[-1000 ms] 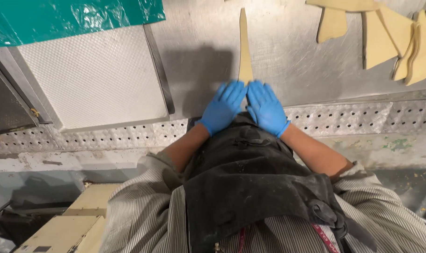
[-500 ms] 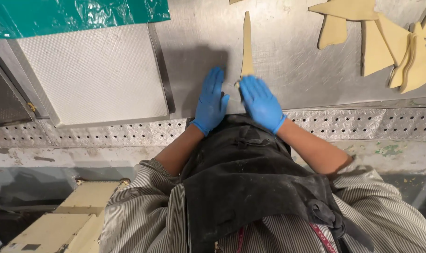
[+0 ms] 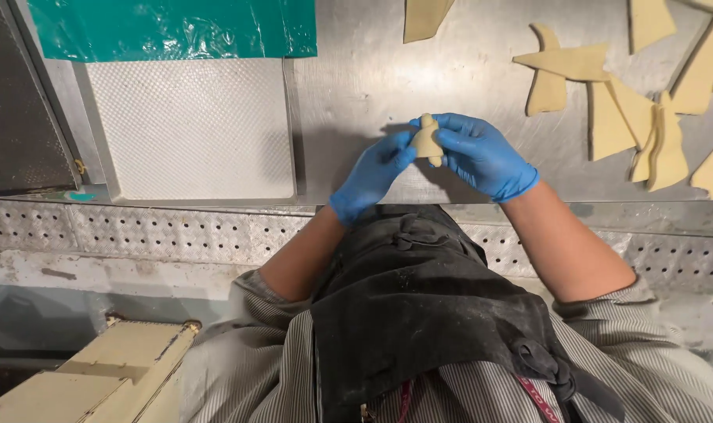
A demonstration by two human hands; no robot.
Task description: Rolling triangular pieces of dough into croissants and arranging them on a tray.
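Both hands wear blue gloves and meet above a steel worktable (image 3: 356, 86). A small rolled piece of pale dough (image 3: 427, 141) is held between them. My left hand (image 3: 376, 174) pinches its left side with the fingertips. My right hand (image 3: 478, 155) curls around its right side. The roll stands roughly upright, lifted just off the table surface.
Several flat cut dough triangles (image 3: 607, 86) lie at the far right, one more (image 3: 423, 17) at the top edge. A white textured tray (image 3: 192, 129) sits at left under a green plastic sheet (image 3: 168, 27). A perforated metal ledge (image 3: 176, 231) runs along the table's near edge.
The long dough triangle that lay flat under my palms has been rolled up into a small roll, and both hands now hold it lifted.
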